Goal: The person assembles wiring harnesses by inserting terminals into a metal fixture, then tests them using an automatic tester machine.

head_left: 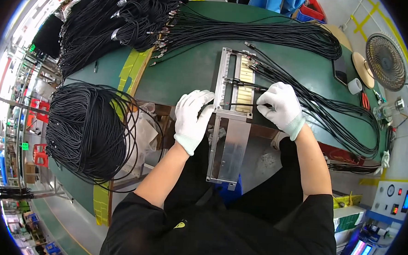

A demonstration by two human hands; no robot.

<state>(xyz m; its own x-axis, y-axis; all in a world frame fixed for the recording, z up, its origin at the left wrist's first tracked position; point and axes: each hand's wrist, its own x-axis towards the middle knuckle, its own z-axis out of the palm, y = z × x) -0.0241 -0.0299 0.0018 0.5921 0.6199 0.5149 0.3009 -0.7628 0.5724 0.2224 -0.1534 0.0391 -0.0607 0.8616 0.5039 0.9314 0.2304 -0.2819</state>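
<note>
A white-gloved left hand (192,116), mine, is at the left edge of a long metal fixture (222,77), its thumb and fingers apart with nothing seen between them. On the fixture's right side my right hand (281,107), also gloved, pinches a black cable (243,104) that lies straight across the fixture. A pale yellow slotted block (245,93) runs along the fixture's right side. Other black cables (280,77) reach the fixture farther up and loop away to the right. Fingers hide part of the pinched cable.
A large coil of black cables (86,130) hangs over the left table edge; more bundles (140,13) are piled at the back left. Another long bundle (264,33) crosses the green table (183,75). At right are a phone (340,71), a tape roll (354,86) and a fan (385,61).
</note>
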